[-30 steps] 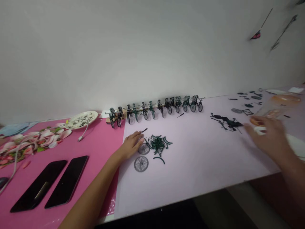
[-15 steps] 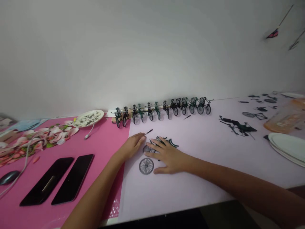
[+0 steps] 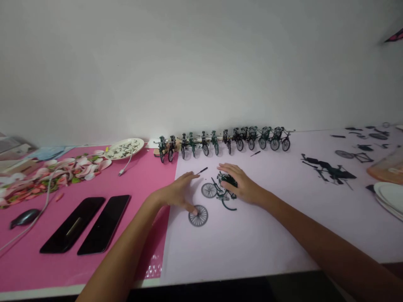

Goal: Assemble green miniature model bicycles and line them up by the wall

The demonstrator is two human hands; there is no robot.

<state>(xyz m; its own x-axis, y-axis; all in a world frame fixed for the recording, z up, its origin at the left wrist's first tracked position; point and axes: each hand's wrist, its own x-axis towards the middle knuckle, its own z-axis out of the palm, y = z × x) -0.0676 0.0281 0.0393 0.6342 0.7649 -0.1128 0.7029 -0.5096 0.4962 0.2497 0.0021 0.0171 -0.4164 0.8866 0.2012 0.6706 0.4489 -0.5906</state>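
A partly built miniature bicycle (image 3: 222,193) lies on its side on the pale sheet, with one wheel attached and a curved dark fender at its near side. My right hand (image 3: 244,184) is over its right end, fingers stretched out and thumb apart; whether it presses on the frame I cannot tell. To the left, my left hand (image 3: 174,191) is spread, its thumb tip at the hub of a loose spoked wheel (image 3: 198,219). Near those fingertips lies a small screwdriver (image 3: 203,170).
A row of small bicycles (image 3: 215,142) stands along the wall, with another dark tool (image 3: 255,153) before it. Bicycle parts (image 3: 333,171) lie at right near white plates (image 3: 390,195). At left are two phones (image 3: 103,224), a mouse (image 3: 25,218), petals (image 3: 78,167) and a plate of small pieces (image 3: 138,144).
My right hand has shifted right and uncovered more of the bicycle. My left hand has spread, bringing its thumb to the loose wheel. The whole view has shifted slightly.
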